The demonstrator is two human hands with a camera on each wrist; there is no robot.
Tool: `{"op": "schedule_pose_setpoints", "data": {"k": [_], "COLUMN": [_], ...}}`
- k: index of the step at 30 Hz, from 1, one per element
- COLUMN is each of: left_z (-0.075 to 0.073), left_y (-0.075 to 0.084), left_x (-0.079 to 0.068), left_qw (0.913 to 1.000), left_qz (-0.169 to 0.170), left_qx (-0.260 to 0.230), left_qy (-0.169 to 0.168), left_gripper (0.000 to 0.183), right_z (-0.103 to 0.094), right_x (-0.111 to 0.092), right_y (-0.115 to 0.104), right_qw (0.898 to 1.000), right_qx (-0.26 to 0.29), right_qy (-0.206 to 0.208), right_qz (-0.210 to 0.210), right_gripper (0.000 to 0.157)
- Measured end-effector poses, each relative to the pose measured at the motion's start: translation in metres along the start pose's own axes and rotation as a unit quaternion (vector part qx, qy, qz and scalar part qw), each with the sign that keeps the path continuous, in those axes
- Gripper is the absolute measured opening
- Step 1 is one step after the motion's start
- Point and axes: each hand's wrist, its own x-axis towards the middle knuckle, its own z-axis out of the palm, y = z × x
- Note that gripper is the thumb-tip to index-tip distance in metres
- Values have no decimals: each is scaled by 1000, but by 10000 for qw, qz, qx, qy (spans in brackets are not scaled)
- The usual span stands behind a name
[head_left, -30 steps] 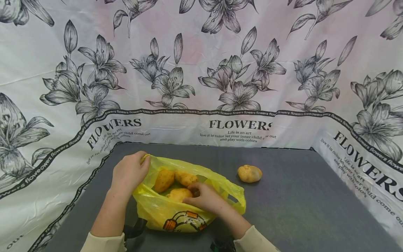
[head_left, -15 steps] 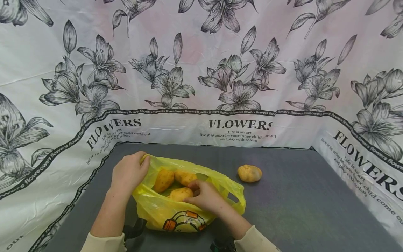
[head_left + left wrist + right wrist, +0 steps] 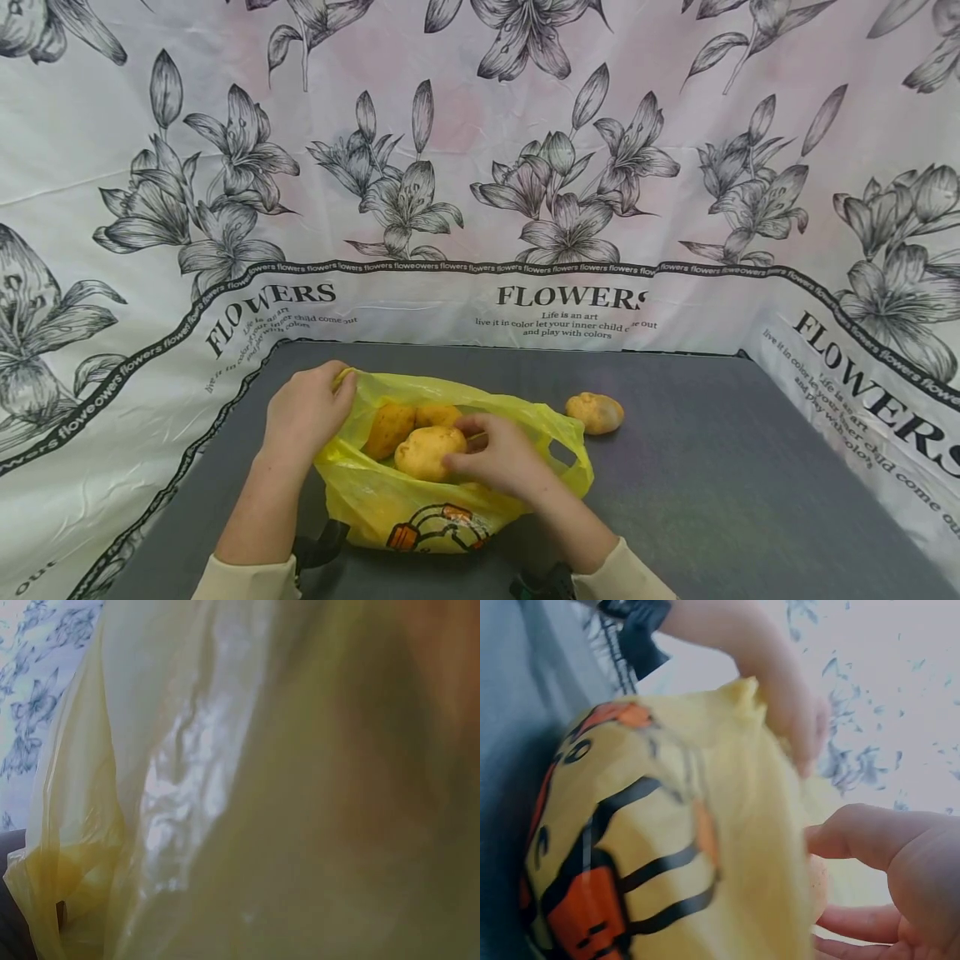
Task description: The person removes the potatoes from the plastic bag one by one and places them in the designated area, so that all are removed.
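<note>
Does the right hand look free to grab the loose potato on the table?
Probably not yet: the right hand grips another potato inside the yellow bag, whose handle stands between that hand and the loose potato.

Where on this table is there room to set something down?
Widest: gray table between the loose potato and the patterned cloth at right. Narrower: behind that potato. Crowded: around the yellow bag, left hand and right hand.

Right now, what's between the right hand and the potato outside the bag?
In the head view, the yellow bag's side lies between the right hand and loose potato.
</note>
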Motion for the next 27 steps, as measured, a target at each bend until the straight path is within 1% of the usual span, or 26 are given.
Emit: {"op": "schedule_pose_setpoints", "data": {"k": [6, 12, 18, 23, 27], "left_z": [0, 0, -1, -1, 0], "left_y": [-1, -1, -1, -1, -1], "left_x": [0, 0, 0, 0, 0], "left_qw": [10000, 10000, 10000, 10000, 10000], "left_qz": [4, 22, 8, -11, -11], "left_qx": [9, 19, 16, 5, 12], "left_qy": [0, 36, -32, -67, -50], "left_gripper": [35, 35, 35, 36, 36], "right_z": [-10, -22, -34, -46, -57], "right_x": [-9, -19, -29, -34, -38], "right_y": [-14, -26, -37, -42, -45], "right_qw": [9998, 9993, 9985, 9977, 9976], "right_qx": [-102, -104, -187, -106, -140], "right_qy": [76, 137, 366, 405, 408], "right_qz": [-146, -326, -363, -534, -537], "right_gripper": [62, 58, 55, 55, 53]}}
